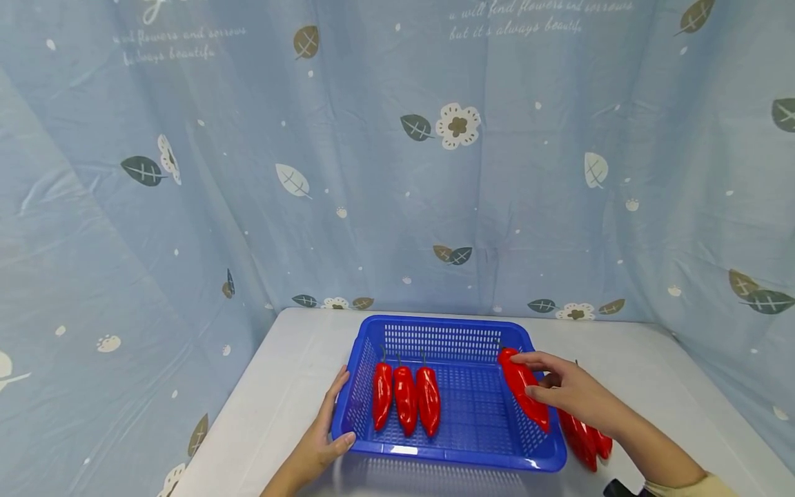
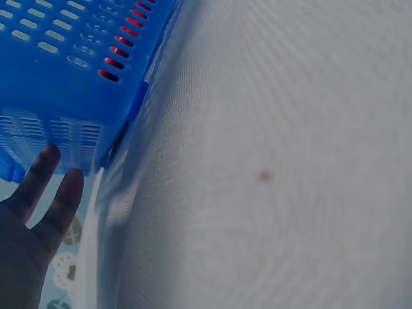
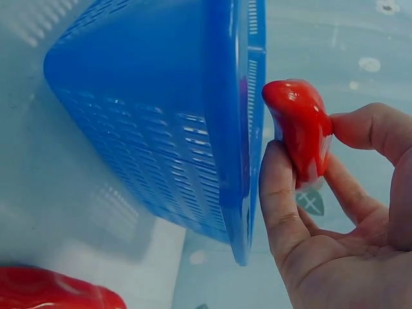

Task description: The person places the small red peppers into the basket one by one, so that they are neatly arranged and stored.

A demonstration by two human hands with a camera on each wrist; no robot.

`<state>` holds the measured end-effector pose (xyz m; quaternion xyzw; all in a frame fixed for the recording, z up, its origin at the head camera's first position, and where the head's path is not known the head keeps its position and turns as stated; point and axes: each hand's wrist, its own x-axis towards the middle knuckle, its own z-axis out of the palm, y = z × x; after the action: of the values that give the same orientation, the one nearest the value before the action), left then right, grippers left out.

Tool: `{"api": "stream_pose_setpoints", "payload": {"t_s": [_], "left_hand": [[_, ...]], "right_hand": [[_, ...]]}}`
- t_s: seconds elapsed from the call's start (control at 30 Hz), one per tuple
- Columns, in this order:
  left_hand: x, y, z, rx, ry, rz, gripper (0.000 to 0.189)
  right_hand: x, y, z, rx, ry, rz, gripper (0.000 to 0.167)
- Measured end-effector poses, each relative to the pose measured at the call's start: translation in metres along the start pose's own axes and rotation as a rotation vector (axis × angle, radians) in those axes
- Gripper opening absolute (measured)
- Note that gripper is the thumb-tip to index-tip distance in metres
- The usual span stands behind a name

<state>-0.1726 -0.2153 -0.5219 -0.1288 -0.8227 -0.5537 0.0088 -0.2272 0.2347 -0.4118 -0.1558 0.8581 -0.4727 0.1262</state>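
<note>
Over the right side of a blue plastic basket (image 1: 453,455), my right hand (image 1: 574,392) pinches a long red pepper (image 1: 520,388) between thumb and fingers. The right wrist view shows this pepper raised above the basket's rim, its tip towards the camera. My left hand (image 1: 315,442) touches the basket's front left corner, thumb at the front rim and straight fingers along the outer left side. Inside the basket, three red peppers (image 1: 406,400) lie side by side in the left half, stems pointing away. The left wrist view catches two fingers (image 2: 58,212) against the basket wall.
More red peppers (image 1: 577,438) lie on the white table (image 1: 292,352) just right of the basket, partly hidden by my right arm. A blue patterned curtain (image 1: 373,172) hangs behind the table and along its sides.
</note>
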Motion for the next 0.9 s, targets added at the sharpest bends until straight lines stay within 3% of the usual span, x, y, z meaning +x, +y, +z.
{"api": "stream_pose_setpoints", "payload": {"t_s": [0.9], "left_hand": [[0.000,0.000,0.000,0.010,0.003,-0.004,0.090]], "right_hand": [[0.040,-0.008,0.014,-0.022,-0.009,-0.010,0.053]]}}
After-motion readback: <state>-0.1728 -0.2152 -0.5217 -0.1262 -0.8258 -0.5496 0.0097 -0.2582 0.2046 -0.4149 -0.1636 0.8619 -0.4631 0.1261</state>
